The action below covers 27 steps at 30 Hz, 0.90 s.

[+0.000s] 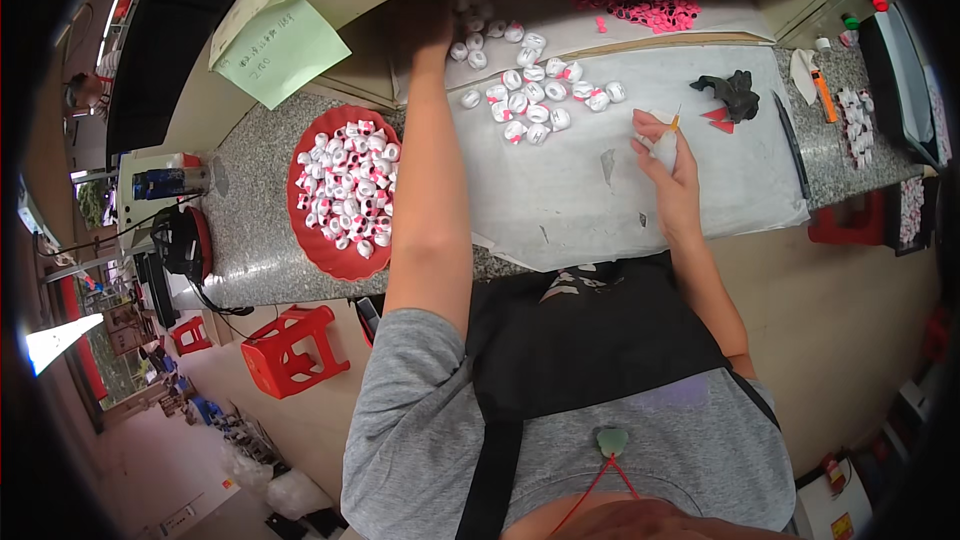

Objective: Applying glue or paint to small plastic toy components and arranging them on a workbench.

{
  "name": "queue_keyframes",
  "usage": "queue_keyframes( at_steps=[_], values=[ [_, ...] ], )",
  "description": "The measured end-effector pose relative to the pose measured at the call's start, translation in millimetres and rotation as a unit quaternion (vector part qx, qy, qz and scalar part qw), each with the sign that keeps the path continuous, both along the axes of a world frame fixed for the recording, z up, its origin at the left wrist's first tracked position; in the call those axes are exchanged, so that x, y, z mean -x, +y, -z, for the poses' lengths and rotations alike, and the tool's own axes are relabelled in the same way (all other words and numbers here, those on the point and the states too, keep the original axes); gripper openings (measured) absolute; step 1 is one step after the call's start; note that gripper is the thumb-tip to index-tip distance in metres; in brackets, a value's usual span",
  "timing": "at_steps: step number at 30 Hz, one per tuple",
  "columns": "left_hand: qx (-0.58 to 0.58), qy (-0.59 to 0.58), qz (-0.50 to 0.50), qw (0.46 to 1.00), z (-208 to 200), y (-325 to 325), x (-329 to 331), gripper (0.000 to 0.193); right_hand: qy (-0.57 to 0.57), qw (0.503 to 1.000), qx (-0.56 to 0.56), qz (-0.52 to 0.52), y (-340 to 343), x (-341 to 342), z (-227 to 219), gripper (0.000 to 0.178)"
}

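My right hand [676, 172] is closed around a small white squeeze bottle [664, 148] with a thin yellowish nozzle pointing up, held over the white paper sheet [560, 205]. My left arm stretches far forward, and my left hand [430, 28] is in the shade under the shelf, beside loose white rounded pieces [478, 28]. Its fingers are too dark to make out. Between the hands lies a loose group of white ring-like pieces [535, 92], some with pink parts. A heap of small pink parts [650, 10] lies at the back.
Left of my forearm, a red scalloped tray [302, 230] holds many white-and-pink pieces. Black crumpled material [738, 95] and a dark thin tool [792, 145] lie on the right. An orange cutter [824, 95] is farther right. A green note [280, 52] hangs from the shelf edge.
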<state>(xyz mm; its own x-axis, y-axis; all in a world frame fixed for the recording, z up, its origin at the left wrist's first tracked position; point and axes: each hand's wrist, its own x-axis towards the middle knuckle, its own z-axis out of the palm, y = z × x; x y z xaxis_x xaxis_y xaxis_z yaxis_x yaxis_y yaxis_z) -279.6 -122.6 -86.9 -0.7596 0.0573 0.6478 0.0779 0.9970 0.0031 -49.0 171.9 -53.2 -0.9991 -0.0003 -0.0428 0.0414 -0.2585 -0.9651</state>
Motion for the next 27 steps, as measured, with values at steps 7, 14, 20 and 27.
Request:
queue_keyframes(
  at_steps=[7,14,20,27],
  values=[
    [-0.095,-0.016,0.084,0.992,-29.5,83.4,-52.1,0.027,0.027,0.999,-0.033,0.020,19.3,0.2,-1.5,0.027],
    [-0.204,-0.154,0.265,0.930,-42.9,192.4,-4.7,0.033,-0.002,0.998,-0.013,0.061,30.2,-9.5,-2.9,0.025],
    [-0.036,-0.296,0.192,0.935,-21.5,210.7,18.6,0.032,-0.006,0.999,0.020,0.043,36.5,-18.2,-1.4,0.024],
    [-0.241,-0.267,0.211,0.909,-43.8,228.3,-10.3,0.047,-0.003,0.999,0.038,0.023,44.6,-12.0,-2.5,0.025]
  ],
)
